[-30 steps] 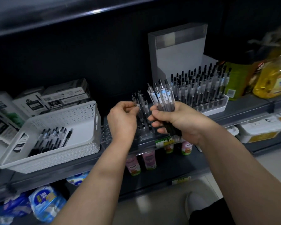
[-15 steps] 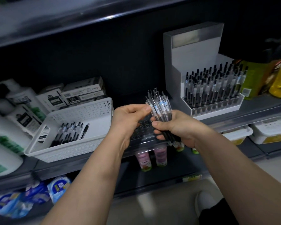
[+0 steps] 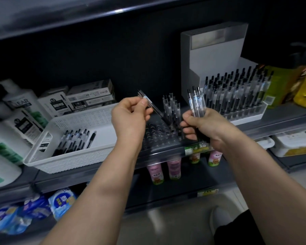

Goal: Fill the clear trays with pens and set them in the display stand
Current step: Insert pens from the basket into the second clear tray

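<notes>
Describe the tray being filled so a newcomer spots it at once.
On the dark shelf, look between the white basket, left, and the white display stand, right. The clear tray sits there at the front edge. Unlike the stand's packed tray, its holes are mostly empty, with a few pens standing at the back.

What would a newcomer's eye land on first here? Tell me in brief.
The two hands at centre: the left hand pinches a single pen tilted toward a mostly empty clear tray, while the right hand grips a bundle of pens. To the right, a white display stand is packed with upright pens; at left, a white basket holds loose pens.
</notes>
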